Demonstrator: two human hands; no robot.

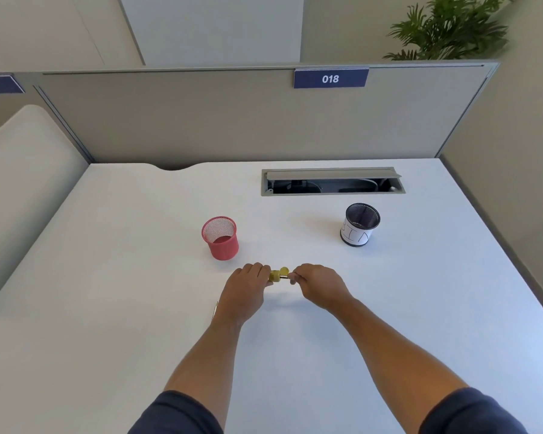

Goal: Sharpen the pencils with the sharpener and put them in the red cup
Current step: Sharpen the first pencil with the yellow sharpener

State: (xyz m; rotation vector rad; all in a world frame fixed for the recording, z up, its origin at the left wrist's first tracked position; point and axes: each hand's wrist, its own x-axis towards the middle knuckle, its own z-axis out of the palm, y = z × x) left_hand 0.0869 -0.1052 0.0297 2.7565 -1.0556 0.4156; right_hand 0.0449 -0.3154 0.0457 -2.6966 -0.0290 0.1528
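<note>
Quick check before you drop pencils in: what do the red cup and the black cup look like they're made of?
Red cup: looks like painted wire mesh, since light shows through a fine grid on its far wall; matte red finish. Black cup: also seems to be mesh, likely metal, dark and slightly glossy inside, with what looks like a white paper label bearing hand-drawn letters wrapped around its lower wall. Neither material is certain from this view.
</note>
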